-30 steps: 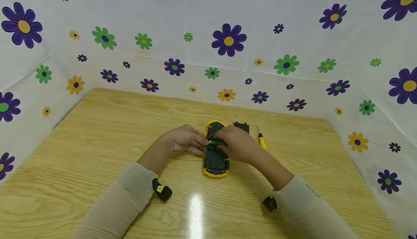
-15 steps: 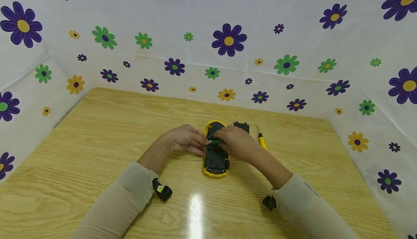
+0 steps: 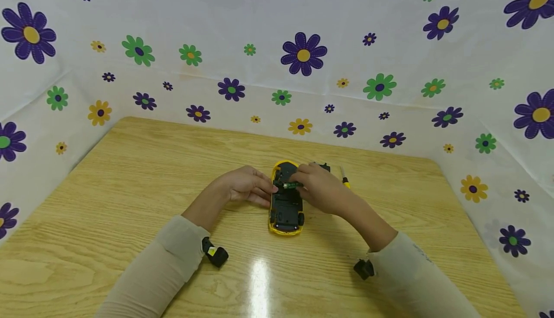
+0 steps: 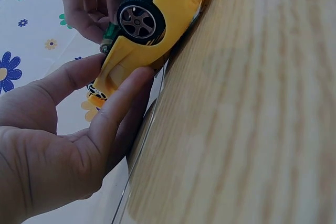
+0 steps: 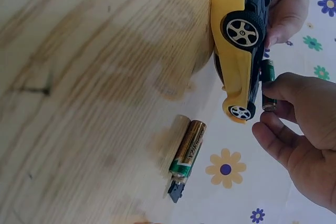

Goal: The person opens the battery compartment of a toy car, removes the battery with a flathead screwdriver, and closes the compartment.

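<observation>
A yellow toy car [image 3: 287, 218] lies upside down on the table, its black underside facing up. My left hand [image 3: 245, 186] grips the car's left side, with the thumb at the underside edge and fingers along the yellow body [image 4: 142, 56]. Over the middle of the underside, my right hand [image 3: 322, 190] pinches a green battery [image 3: 291, 185] between thumb and fingers. The right wrist view shows this battery [image 5: 269, 72] right beside the car's underside, close to the wheels. The right fingers cover part of it.
A black plastic cover [image 3: 324, 166] lies behind the right hand, partly hidden. A yellow-handled screwdriver [image 3: 346, 181] rests to its right. In the right wrist view, a green and gold battery [image 5: 190, 148] lies on the wooden table [image 5: 105, 129]. Flowered cloth [image 3: 259, 68] stands behind.
My right hand has shifted slightly right, and the battery has moved with it and tilted, its left end now away from the left thumb. The left hand and car have stayed put.
</observation>
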Demonstrator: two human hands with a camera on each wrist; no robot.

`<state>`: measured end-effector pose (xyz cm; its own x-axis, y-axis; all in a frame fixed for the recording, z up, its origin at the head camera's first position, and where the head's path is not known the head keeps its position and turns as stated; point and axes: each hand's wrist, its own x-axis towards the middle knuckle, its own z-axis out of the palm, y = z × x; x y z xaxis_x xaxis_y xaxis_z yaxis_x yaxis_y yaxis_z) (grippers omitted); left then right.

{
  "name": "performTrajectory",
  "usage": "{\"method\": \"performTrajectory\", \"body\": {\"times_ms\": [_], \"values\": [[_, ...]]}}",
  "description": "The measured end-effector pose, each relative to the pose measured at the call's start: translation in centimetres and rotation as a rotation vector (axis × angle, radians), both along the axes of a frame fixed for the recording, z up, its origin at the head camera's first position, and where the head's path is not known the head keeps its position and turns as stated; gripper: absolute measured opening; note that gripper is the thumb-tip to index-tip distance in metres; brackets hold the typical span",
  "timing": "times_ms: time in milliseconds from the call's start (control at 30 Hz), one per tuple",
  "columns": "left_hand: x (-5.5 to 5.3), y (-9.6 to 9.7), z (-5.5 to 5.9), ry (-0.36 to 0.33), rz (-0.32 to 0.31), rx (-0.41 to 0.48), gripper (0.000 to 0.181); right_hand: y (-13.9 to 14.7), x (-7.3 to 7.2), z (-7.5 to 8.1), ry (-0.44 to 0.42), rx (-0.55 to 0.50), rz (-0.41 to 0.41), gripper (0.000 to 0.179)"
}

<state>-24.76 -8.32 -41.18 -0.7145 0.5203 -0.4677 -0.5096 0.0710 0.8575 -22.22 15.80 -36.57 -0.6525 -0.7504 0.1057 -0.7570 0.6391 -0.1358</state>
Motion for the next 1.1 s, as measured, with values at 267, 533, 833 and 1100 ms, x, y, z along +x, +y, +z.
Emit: {"method": "performTrajectory", "body": {"times_ms": [267,533,833,1100], "values": [[0.1,0.1,-0.1,0.001,-0.001,-0.009,0.034,1.8,-0.2,-0.4,-0.013,-0.087,-0.026,0.017],[0.1,0.1,-0.2,0.003,-0.003,-0.013,0.038,3.9,-0.4,-0.6,-0.069,-0.138,-0.048,0.013],[-0.1,0.0,-0.4,0.006,-0.016,-0.002,0.036,6.5,-1.2,0.3,-0.136,-0.185,-0.136,0.006],[-0.1,-0.1,-0.3,0.007,-0.011,-0.002,0.035,5.8,-0.9,-1.0,-0.242,-0.089,-0.107,0.018]]}}
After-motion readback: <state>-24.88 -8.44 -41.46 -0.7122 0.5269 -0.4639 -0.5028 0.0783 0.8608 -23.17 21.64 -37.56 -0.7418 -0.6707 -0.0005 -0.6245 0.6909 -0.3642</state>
